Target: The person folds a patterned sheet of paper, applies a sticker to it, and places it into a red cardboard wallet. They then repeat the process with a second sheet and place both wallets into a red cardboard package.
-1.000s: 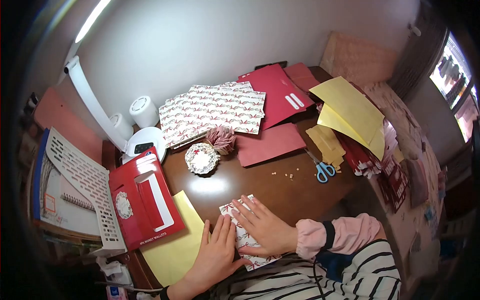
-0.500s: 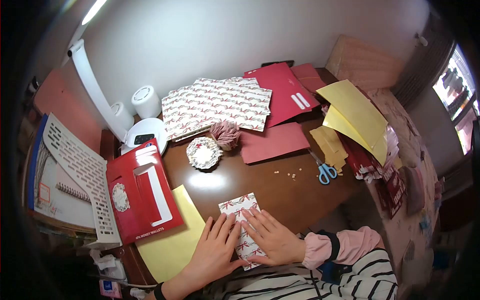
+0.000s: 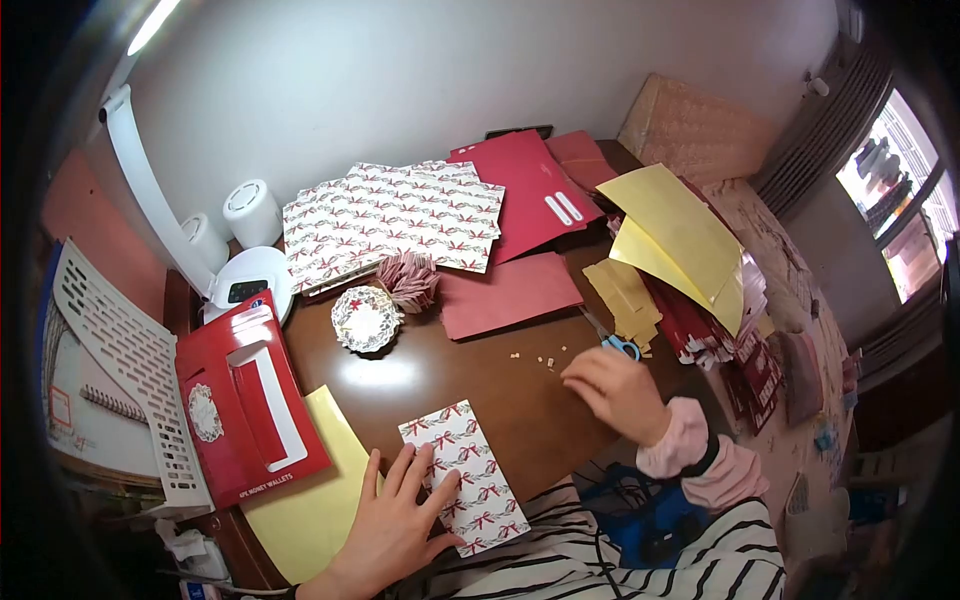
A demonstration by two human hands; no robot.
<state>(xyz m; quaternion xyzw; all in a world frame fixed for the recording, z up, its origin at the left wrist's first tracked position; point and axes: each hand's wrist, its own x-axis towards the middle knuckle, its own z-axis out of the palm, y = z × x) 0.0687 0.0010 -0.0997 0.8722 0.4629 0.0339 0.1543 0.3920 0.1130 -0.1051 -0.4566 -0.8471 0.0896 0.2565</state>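
Note:
A card-like piece of white paper [image 3: 478,470] with red bows and green sprigs lies at the table's front edge. My left hand [image 3: 395,515] rests flat on its left side, fingers spread. My right hand [image 3: 628,398] hovers over the table's right side, off the paper, fingers loosely bent and no object visible in it. Just behind it lie light-blue-handled scissors [image 3: 622,346], partly hidden by the hand. Small paper scraps [image 3: 541,360] lie to the left of the scissors.
Patterned sheets [image 3: 390,220], red folders [image 3: 530,195] and a red envelope [image 3: 510,295] lie at the back. A round ornament [image 3: 367,320] stands mid-table. On the left are a lamp [image 3: 150,180], a red packet [image 3: 255,400] and yellow paper [image 3: 320,500]; yellow sheets [image 3: 680,240] lie right.
My right hand has lifted off the patterned paper and moved right toward the scissors. My left hand stays on the paper. The whole view has shifted slightly.

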